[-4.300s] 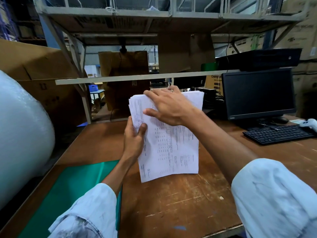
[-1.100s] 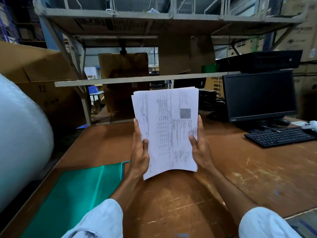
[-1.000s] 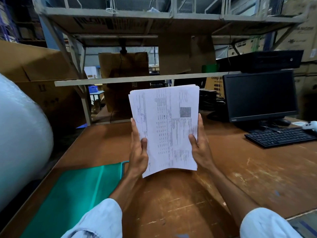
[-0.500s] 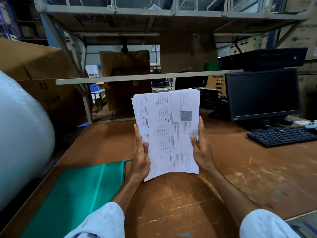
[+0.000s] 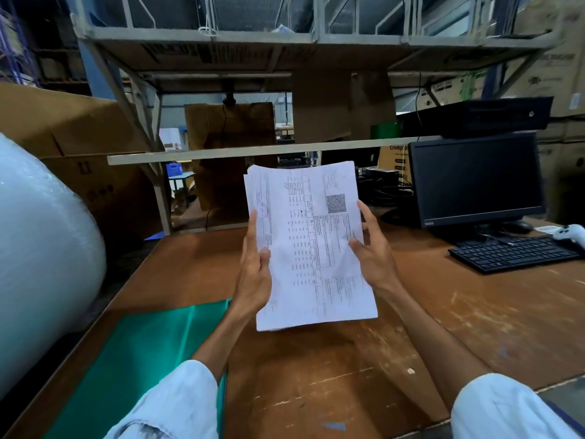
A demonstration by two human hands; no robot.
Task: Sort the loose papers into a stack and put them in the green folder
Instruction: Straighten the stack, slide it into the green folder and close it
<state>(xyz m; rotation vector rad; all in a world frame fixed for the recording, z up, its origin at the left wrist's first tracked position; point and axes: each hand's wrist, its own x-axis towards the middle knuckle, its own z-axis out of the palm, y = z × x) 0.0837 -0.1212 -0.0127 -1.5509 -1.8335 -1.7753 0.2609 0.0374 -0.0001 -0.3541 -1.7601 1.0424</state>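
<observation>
A stack of printed white papers (image 5: 308,245) stands upright above the middle of the brown table (image 5: 332,369), its bottom edge lifted off the surface. My left hand (image 5: 254,270) grips the stack's left edge, thumb on the front sheet. On the right edge my right hand (image 5: 372,251) holds it the same way, thumb in front and fingers behind. The green folder (image 5: 142,359) lies flat and closed on the table at the front left, partly under my left sleeve.
A large roll of bubble wrap (image 5: 41,258) fills the left side. A black monitor (image 5: 478,182) and keyboard (image 5: 512,253) stand at the right rear, with a white controller (image 5: 571,232) beside them. A low shelf bar (image 5: 253,150) and cardboard boxes rise behind.
My right hand left the top of the stack and took the right edge. Over the last second the stack bobbed slightly up and down and now sits off the table.
</observation>
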